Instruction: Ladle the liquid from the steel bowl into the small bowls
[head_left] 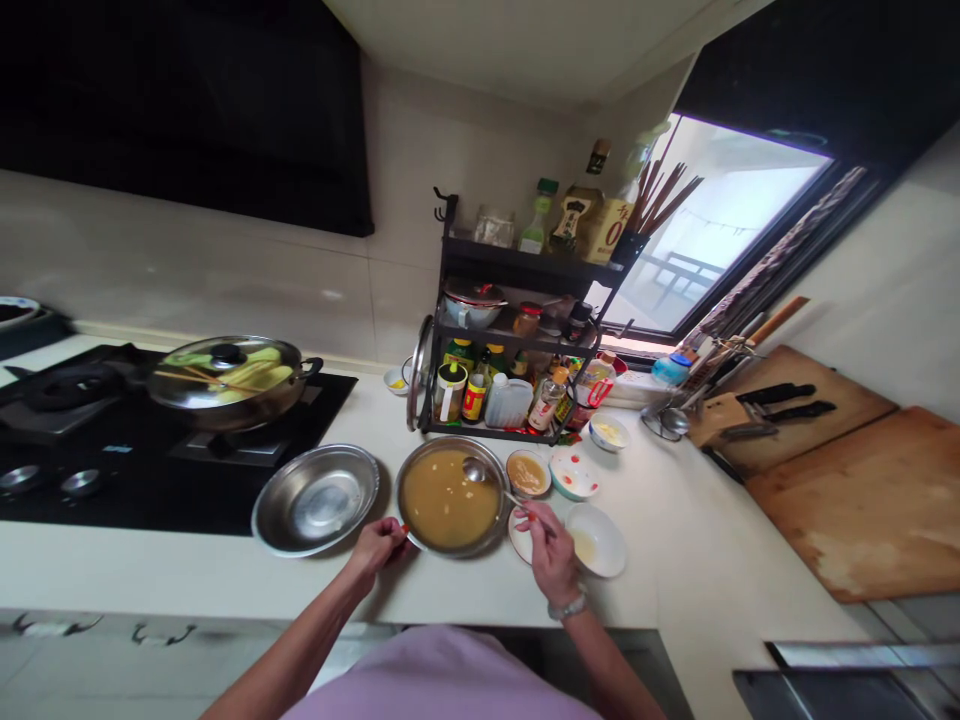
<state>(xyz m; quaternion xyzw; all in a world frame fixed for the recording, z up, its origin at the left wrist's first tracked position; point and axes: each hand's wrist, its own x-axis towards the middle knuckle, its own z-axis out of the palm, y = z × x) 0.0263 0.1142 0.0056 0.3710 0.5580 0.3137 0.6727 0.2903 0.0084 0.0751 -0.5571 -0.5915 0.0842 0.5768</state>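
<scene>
A round metal basin [450, 500] of brownish-yellow liquid with pale bits in it stands on the counter before me. My left hand [381, 543] pinches the basin's rim at its lower left. In my right hand [551, 552] is the handle of a metal ladle [475, 470], whose bowl sits at the liquid's surface near the far side. Right of the basin is a small bowl of tan sauce [528, 473]. A white plate [520, 538] and a white bowl [604, 541] lie partly behind my right hand.
An empty metal basin [313, 500] stands left, beside the stove [135, 480] with its lidded pan [229, 385]. Behind is a black spice rack [525, 262] with bottles. A patterned bowl [576, 475], a knife block [724, 415] and cutting boards [862, 500] are at right.
</scene>
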